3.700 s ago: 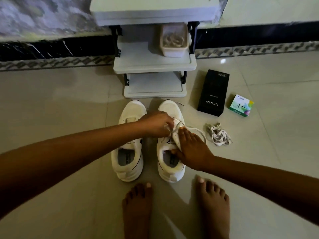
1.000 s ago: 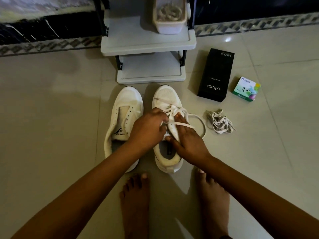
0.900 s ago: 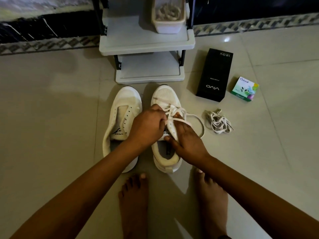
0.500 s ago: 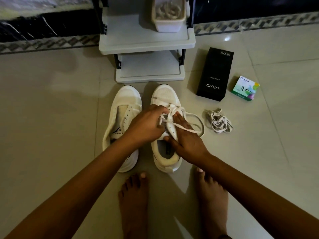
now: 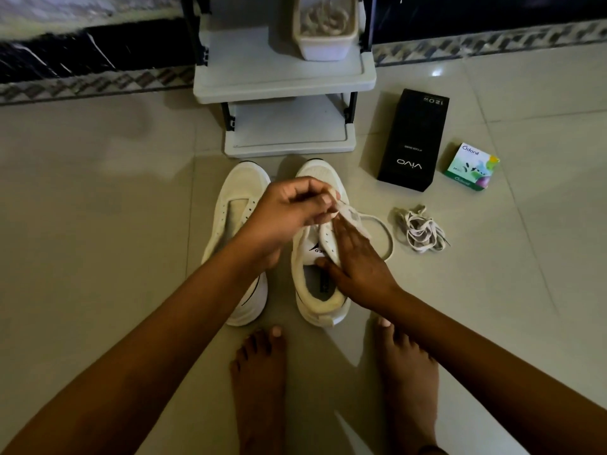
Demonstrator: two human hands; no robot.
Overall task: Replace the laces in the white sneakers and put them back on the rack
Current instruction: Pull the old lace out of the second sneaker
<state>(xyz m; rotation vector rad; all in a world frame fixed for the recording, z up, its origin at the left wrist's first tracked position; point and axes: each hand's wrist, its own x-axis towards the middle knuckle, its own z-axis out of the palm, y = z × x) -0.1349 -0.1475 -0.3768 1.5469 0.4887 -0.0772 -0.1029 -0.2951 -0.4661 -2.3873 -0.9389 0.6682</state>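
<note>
Sneakers stand paired on the floor, at six o'clock of the rack; light, soft-walled. Right hand clamps the right sneaker by its eyelet flap between thumb and straight fingers. Left hand pinches the limp lace, best gripped near its tip.

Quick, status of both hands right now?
Left hand: pinching the lace, lifted above the sneaker.
Right hand: gripping that sneaker's eyelet side, thumb inside.

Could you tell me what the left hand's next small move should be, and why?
Probably draw the lace up until taut: the left hand pinches it above the right sneaker, the right hand holds that shoe, and a slack loop lies beside it.
</note>
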